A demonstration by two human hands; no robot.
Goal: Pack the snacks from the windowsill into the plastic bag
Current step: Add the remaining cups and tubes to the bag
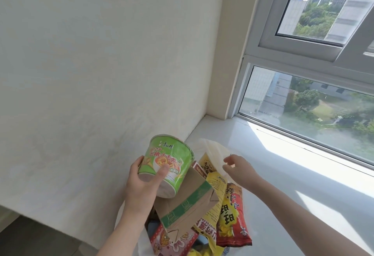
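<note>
My left hand grips a green instant-noodle cup, tilted, above the left side of the open bag. My right hand pinches the far handle of the white plastic bag and holds it up. Inside the bag I see a brown and green carton, yellow snack packets, a red packet and a pink packet. The bag stands at the near left end of the white windowsill.
A cream wall rises directly to the left of the bag. The window runs along the far side of the sill, with sunlight patches on the sill surface.
</note>
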